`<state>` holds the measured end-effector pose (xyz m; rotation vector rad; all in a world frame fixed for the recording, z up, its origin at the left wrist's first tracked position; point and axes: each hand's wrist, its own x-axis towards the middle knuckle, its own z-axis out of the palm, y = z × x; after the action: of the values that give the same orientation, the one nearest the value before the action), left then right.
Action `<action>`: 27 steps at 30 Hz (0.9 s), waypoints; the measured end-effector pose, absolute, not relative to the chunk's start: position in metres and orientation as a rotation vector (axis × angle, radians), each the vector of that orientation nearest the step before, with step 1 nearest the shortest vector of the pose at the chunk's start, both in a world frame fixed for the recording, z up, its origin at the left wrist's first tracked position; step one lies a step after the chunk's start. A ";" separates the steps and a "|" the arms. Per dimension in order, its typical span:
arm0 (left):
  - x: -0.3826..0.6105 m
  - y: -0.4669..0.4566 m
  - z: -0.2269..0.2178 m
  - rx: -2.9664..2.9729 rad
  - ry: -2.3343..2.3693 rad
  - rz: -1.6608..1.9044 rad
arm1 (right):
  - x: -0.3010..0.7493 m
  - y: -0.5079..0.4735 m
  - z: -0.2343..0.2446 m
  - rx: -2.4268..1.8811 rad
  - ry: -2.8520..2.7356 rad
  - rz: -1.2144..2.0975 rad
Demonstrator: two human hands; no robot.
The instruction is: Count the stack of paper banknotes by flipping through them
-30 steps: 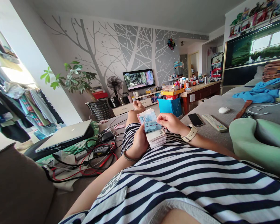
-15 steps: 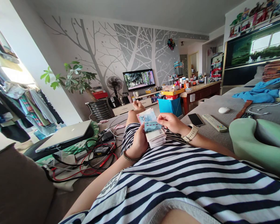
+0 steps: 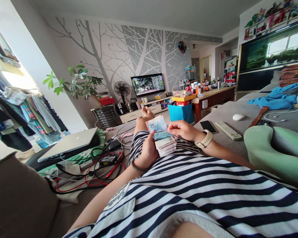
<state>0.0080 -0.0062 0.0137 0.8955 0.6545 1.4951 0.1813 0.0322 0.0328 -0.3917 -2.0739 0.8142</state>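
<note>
I lie back on a grey sofa [image 3: 225, 114] in a navy-and-white striped shirt. My left hand [image 3: 147, 150] grips a folded stack of banknotes [image 3: 164, 140] above my lap, with its fingers closed round the stack. My right hand [image 3: 185, 130], which has a beige watch on its wrist, pinches the edge of the top notes, and a blue-green note is bent down over the stack.
A phone [image 3: 208, 127], a remote [image 3: 228, 130] and a white mouse [image 3: 238, 117] lie on the sofa to my right, beside a green cushion [image 3: 275, 148]. To my left are a laptop [image 3: 69, 143] and tangled cables [image 3: 99, 165]. A TV [image 3: 148, 84] plays ahead.
My right hand has folded the top blue-green note down over the stack. The left hand holds still.
</note>
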 end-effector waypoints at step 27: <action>0.006 -0.008 0.013 0.850 0.735 1.532 | 0.173 0.047 0.023 -0.662 -1.937 0.606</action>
<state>0.0061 -0.0080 0.0129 0.8500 0.7352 1.5320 0.1725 0.0467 0.0227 -0.6616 -1.9366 0.6063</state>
